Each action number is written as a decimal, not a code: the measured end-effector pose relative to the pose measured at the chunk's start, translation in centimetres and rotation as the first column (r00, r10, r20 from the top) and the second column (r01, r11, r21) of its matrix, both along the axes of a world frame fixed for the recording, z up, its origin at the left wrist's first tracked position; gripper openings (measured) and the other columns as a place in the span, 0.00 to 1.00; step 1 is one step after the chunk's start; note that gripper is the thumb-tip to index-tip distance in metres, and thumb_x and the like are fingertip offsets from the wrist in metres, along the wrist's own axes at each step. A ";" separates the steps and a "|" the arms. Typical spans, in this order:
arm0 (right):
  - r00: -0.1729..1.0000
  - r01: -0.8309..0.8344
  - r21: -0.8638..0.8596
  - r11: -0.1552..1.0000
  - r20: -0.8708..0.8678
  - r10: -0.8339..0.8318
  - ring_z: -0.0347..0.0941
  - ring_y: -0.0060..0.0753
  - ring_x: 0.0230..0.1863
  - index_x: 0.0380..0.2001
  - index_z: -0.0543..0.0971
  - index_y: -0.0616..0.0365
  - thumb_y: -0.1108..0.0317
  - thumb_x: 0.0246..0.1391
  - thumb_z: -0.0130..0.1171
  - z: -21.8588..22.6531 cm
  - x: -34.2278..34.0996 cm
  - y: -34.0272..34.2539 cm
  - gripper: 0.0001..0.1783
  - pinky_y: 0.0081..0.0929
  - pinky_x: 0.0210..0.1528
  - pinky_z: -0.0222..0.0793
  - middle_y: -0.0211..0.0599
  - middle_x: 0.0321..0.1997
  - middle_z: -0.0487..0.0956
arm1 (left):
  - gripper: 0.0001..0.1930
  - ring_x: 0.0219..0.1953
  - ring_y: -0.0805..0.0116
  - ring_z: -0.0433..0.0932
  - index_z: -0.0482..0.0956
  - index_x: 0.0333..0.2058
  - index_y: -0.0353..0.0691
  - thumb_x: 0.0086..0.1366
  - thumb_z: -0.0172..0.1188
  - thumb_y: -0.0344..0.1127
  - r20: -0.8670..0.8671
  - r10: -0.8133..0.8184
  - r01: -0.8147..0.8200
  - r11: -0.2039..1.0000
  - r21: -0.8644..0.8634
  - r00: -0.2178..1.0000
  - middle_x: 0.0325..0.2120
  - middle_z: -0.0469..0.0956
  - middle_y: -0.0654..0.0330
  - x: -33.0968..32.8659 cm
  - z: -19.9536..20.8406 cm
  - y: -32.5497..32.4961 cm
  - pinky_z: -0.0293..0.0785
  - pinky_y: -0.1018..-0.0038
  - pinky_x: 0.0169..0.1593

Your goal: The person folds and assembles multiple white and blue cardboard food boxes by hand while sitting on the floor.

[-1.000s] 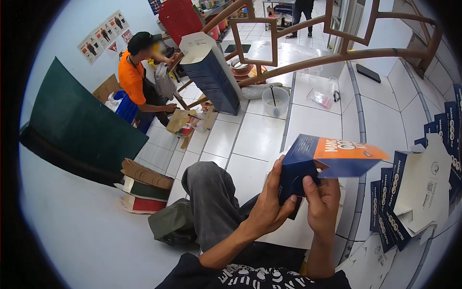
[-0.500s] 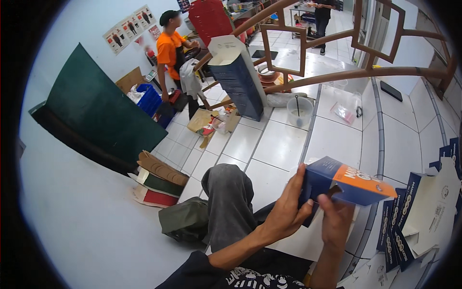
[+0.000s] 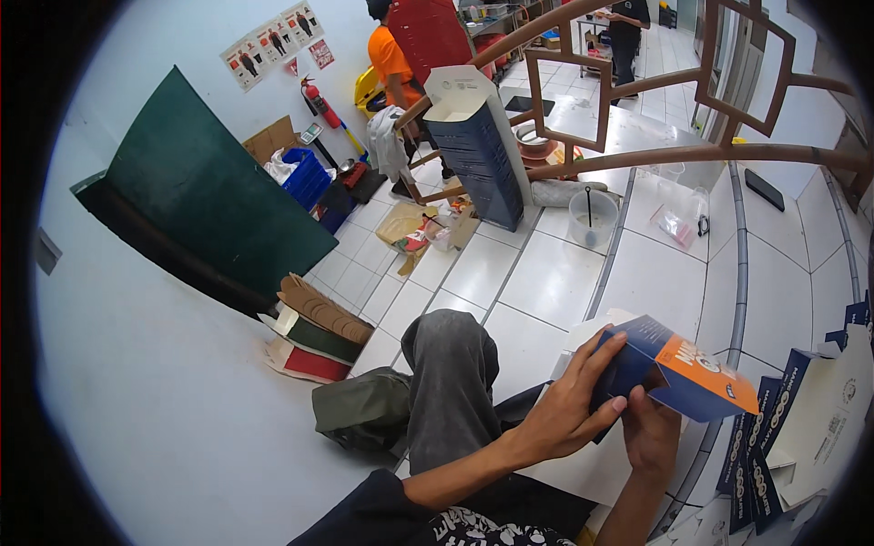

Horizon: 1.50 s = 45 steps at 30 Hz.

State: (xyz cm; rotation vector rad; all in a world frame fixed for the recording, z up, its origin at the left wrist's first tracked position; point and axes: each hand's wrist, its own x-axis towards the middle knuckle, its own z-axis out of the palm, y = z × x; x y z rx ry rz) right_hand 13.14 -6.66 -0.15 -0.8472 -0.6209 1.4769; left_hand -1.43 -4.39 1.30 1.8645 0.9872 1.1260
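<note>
- Navy and orange card: the carton [image 3: 681, 371] is in both your hands, out in front and right of your knee.
- Your left hand [image 3: 572, 405] grasps its left end, fingers spread along the panel; your right hand [image 3: 651, 432] grips the near side, thumb up.
- Its visible length runs rightward from your fingers, tipping slightly toward you; both hands touch it, neither clearly nearer.
- Beyond, right: more navy cartons [image 3: 824, 428], nearer your right hand.
- Farther ahead: a clear tub [image 3: 592, 223] on white tile.
</note>
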 end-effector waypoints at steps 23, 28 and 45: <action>0.810 0.314 0.032 0.949 0.513 -0.285 0.63 0.31 0.55 0.59 0.56 0.63 0.49 0.53 0.54 -2.6 6.6 -2.6 0.39 0.25 0.55 0.60 0.44 0.56 0.65 | 0.32 0.49 0.68 0.67 0.50 0.58 0.39 0.59 0.57 0.31 0.154 -0.121 0.190 0.778 -0.599 0.981 0.47 0.64 0.53 -3.2 -3.8 3.0 0.63 0.74 0.52; 0.856 0.250 -0.043 0.967 0.478 -0.200 0.64 0.31 0.55 0.58 0.58 0.65 0.50 0.51 0.56 -1.2 6.6 -2.5 0.38 0.24 0.55 0.60 0.42 0.57 0.64 | 0.25 0.50 0.69 0.66 0.61 0.53 0.34 0.58 0.58 0.30 0.319 -0.085 0.266 0.767 -0.584 0.944 0.50 0.61 0.60 -3.3 -3.4 2.2 0.63 0.76 0.54; 0.816 0.114 -0.034 0.993 0.574 -0.074 0.61 0.41 0.57 0.56 0.60 0.65 0.54 0.48 0.61 0.0 6.1 -2.7 0.38 0.31 0.52 0.64 0.48 0.62 0.58 | 0.32 0.48 0.67 0.67 0.50 0.61 0.44 0.60 0.53 0.31 0.233 0.045 0.147 0.656 -0.740 0.971 0.45 0.68 0.52 -4.1 0.9 4.7 0.60 0.74 0.52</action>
